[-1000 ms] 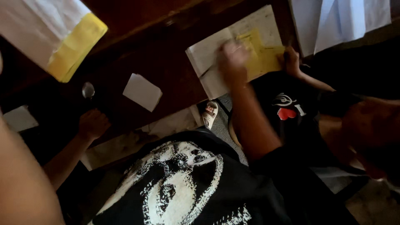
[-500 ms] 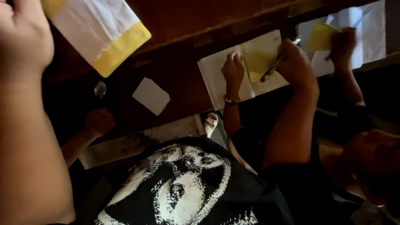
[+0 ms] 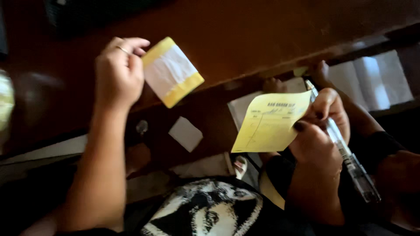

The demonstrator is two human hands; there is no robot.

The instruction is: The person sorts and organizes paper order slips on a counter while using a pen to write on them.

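My left hand (image 3: 117, 72) is raised over the dark brown wooden counter (image 3: 245, 35) and pinches a flat white packet with yellow ends (image 3: 172, 72) by its left edge. My right hand is out of sight. To the right, another person's hand (image 3: 318, 140) with dark nails holds up a yellow printed slip (image 3: 269, 124) together with a clear pen (image 3: 345, 153). That slip hangs apart from my packet, lower and to the right.
A person in a black shirt with a white print (image 3: 205, 212) sits below the counter. A white pad (image 3: 240, 111) lies on the lower desk with another hand (image 3: 273, 85) on it. A small white paper square (image 3: 186, 133) and more white sheets (image 3: 376, 81) lie nearby.
My left hand has brought the packet right and down towards the middle of the view. The other person stopped writing on the pad and lifted the yellow slip with the pen.
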